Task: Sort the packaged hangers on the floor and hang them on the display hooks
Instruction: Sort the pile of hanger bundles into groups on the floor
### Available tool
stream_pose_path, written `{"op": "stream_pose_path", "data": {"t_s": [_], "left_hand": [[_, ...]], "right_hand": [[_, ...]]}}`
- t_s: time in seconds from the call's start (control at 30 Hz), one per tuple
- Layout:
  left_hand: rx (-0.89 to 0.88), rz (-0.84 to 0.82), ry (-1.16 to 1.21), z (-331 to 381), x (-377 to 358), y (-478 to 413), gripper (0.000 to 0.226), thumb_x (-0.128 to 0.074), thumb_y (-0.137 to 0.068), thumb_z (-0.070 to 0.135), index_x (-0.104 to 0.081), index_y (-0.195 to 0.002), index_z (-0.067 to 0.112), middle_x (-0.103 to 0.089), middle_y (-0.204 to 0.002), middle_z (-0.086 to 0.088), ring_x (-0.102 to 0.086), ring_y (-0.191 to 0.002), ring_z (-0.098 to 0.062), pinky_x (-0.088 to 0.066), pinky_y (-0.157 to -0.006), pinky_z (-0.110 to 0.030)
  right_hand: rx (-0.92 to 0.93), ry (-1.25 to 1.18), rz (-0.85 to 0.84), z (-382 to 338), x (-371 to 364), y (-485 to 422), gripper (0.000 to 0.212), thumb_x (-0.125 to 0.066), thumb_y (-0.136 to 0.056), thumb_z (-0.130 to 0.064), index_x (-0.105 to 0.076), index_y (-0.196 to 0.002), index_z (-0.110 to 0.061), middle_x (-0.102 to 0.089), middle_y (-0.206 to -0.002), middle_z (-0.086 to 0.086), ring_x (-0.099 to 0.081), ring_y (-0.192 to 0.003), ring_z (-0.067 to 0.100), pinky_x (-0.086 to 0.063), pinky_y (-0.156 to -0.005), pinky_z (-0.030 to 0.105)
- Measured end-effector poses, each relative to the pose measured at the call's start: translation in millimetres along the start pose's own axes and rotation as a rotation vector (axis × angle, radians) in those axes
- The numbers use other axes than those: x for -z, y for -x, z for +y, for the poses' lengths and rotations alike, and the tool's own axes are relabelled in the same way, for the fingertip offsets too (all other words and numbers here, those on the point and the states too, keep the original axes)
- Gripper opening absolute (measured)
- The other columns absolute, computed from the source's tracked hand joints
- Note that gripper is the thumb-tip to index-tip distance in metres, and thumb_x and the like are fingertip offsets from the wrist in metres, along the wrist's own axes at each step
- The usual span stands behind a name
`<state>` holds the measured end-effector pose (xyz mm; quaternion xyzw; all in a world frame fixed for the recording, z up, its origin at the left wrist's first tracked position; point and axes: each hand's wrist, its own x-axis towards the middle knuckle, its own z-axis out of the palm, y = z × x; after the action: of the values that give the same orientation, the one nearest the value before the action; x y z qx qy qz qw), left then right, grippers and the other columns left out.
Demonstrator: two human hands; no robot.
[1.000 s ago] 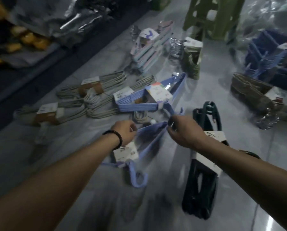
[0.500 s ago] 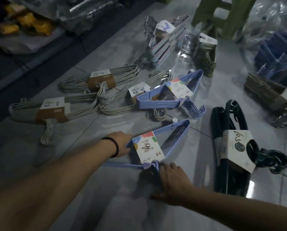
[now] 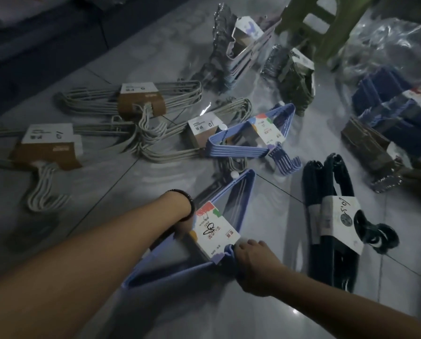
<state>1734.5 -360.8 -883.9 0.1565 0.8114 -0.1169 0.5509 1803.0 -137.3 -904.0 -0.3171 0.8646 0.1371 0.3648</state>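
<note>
A pack of light blue hangers [image 3: 231, 201] with a white colourful label lies on the grey tiled floor, near the middle. My right hand [image 3: 251, 263] grips its hook end at the lower edge. My left hand [image 3: 182, 228], with a dark bracelet on the wrist, holds the pack's left side; the label hides most of its fingers. A second light blue pack [image 3: 251, 135] lies just beyond. A black hanger pack [image 3: 336, 223] lies to the right.
Three beige hanger packs [image 3: 141, 101] with brown labels lie at the left. Pale pink [image 3: 243, 52], olive [image 3: 297, 79], brown [image 3: 371, 148] and dark blue [image 3: 395, 104] packs sit farther back and right. A green plastic stool [image 3: 319, 23] stands at the top.
The blue pack has been turned so its label faces up and drawn closer to me. My right hand went from the pack's far end down to its hook end.
</note>
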Motion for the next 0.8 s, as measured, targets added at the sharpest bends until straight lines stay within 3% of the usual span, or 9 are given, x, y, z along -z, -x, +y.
{"op": "stream_pose_path", "data": {"t_s": [0.13, 0.23, 0.33, 0.4, 0.47, 0.57, 0.67, 0.77, 0.8], "left_hand": [[0.034, 0.166, 0.061, -10, -20, -6, 0.017, -0.059, -0.098, 0.017, -0.064, -0.112, 0.011, -0.064, -0.09, -0.006, -0.059, -0.081, -0.025, -0.056, -0.081, -0.035], [0.081, 0.301, 0.138, -20, -31, -5, 0.015, -0.065, -0.093, 0.018, -0.069, -0.108, 0.016, -0.071, -0.104, -0.006, -0.061, -0.081, -0.024, -0.05, -0.07, -0.032], [0.107, 0.382, 0.186, -22, -24, -2, 0.009, -0.06, -0.095, 0.015, -0.064, -0.099, 0.022, -0.07, -0.113, -0.006, -0.063, -0.09, -0.027, -0.049, -0.076, -0.033], [0.121, 0.412, 0.184, -16, -13, -2, 0.017, -0.061, -0.095, 0.017, -0.069, -0.108, 0.024, -0.069, -0.122, -0.005, -0.067, -0.105, -0.03, -0.051, -0.084, -0.034], [0.092, 0.454, 0.153, -5, 2, -6, 0.028, -0.068, -0.09, 0.018, -0.071, -0.115, 0.029, -0.069, -0.125, -0.002, -0.067, -0.112, -0.029, -0.053, -0.087, -0.035], [-0.01, 0.547, 0.146, 18, 27, -19, 0.033, -0.072, -0.084, 0.011, -0.071, -0.112, 0.03, -0.067, -0.123, -0.003, -0.064, -0.112, -0.031, -0.055, -0.094, -0.041], [-0.064, 0.823, 0.121, 37, 42, -32, 0.028, -0.074, -0.083, 0.009, -0.07, -0.104, 0.027, -0.065, -0.112, -0.002, -0.061, -0.106, -0.028, -0.052, -0.089, -0.039], [0.094, 1.237, 0.17, 51, 34, -45, 0.03, -0.071, -0.078, 0.008, -0.065, -0.1, 0.026, -0.057, -0.105, -0.004, -0.053, -0.1, -0.03, -0.041, -0.078, -0.037], [0.195, 1.281, 0.273, 54, 29, -46, 0.03, -0.069, -0.079, 0.012, -0.061, -0.105, 0.025, -0.055, -0.108, -0.005, -0.051, -0.101, -0.032, -0.041, -0.078, -0.038]], "right_hand": [[0.217, -0.143, -0.117, -3, 21, -1, 0.047, -0.057, -0.103, -0.045, -0.053, -0.142, -0.019, -0.062, -0.135, 0.006, -0.063, -0.11, 0.022, -0.052, -0.098, 0.035], [0.349, -0.414, -0.247, 17, 59, -3, 0.039, -0.051, -0.104, -0.051, -0.067, -0.127, -0.024, -0.072, -0.121, 0.0, -0.07, -0.105, 0.016, -0.059, -0.095, 0.041], [0.303, -0.557, 0.248, 54, 87, -17, 0.029, -0.062, -0.099, -0.049, -0.067, -0.114, -0.025, -0.073, -0.091, -0.006, -0.07, -0.077, 0.015, -0.06, -0.071, 0.042], [0.22, -0.205, 0.466, 72, 95, -24, 0.058, -0.063, -0.088, -0.07, -0.055, -0.127, -0.029, -0.063, -0.103, -0.01, -0.064, -0.087, 0.017, -0.052, -0.071, 0.035], [0.166, 0.04, 0.294, 77, 84, -31, 0.07, -0.056, -0.087, -0.077, -0.052, -0.134, -0.025, -0.06, -0.118, 0.001, -0.064, -0.1, 0.025, -0.051, -0.077, 0.036], [0.117, -0.298, -0.009, 67, 54, -25, 0.044, -0.051, -0.103, -0.057, -0.063, -0.118, -0.018, -0.071, -0.11, 0.006, -0.072, -0.085, 0.02, -0.061, -0.072, 0.032], [0.082, -0.464, 0.03, 67, 17, -20, 0.013, -0.058, -0.103, -0.032, -0.058, -0.11, -0.022, -0.068, -0.114, 0.005, -0.069, -0.092, 0.017, -0.062, -0.083, 0.033], [-0.001, -0.608, 0.084, 65, -10, -8, 0.022, -0.062, -0.097, -0.04, -0.057, -0.113, -0.026, -0.066, -0.119, 0.001, -0.066, -0.1, 0.018, -0.06, -0.09, 0.037], [-0.024, -0.682, 0.104, 61, -19, -2, 0.026, -0.061, -0.094, -0.045, -0.057, -0.113, -0.027, -0.067, -0.119, 0.0, -0.067, -0.1, 0.018, -0.06, -0.089, 0.038]]}}
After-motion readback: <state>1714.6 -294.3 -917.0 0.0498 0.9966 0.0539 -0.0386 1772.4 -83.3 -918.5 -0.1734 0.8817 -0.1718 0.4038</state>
